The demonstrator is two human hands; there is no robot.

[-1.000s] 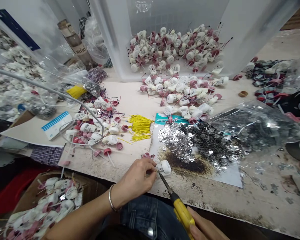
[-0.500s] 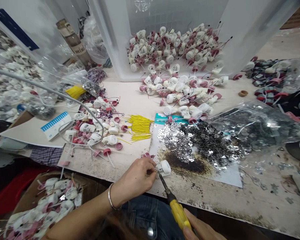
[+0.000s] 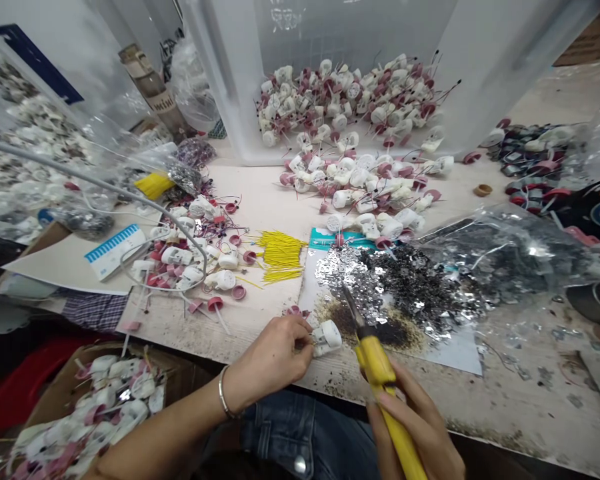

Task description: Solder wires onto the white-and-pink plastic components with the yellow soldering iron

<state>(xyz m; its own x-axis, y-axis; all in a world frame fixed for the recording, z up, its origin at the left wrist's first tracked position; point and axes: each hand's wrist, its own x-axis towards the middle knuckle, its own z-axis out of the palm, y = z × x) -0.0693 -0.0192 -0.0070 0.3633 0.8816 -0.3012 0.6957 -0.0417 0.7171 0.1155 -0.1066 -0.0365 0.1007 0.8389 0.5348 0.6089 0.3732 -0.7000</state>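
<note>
Head view looks down on a stained workbench (image 3: 523, 407). The left hand (image 3: 267, 357) is curled almost shut, its fingertips (image 3: 305, 341) pinching a white plastic part (image 3: 329, 337) just in from the bench's front edge. A bangle (image 3: 223, 393) circles that wrist. The right hand (image 3: 415, 420) is closed firmly around the yellow handle of a soldering iron (image 3: 377, 367), and the iron's metal shaft slants up and away from the white part. Its tip sits near that part, above silver flakes (image 3: 345, 273) spread on a paper sheet (image 3: 455, 347), with a scorched patch (image 3: 350, 320) under the iron. Dark metal scraps (image 3: 410, 287) lie beside the flakes, running up to a clear bag (image 3: 510, 257) on the right. A bundle of yellow wires (image 3: 279, 257) lies left of the sheet, among white parts with red caps (image 3: 180, 257). More such parts are heaped further along the bench (image 3: 365, 187) and inside a clear bin (image 3: 350, 93). A cardboard box (image 3: 95, 363) at lower left holds white and pink parts.
</note>
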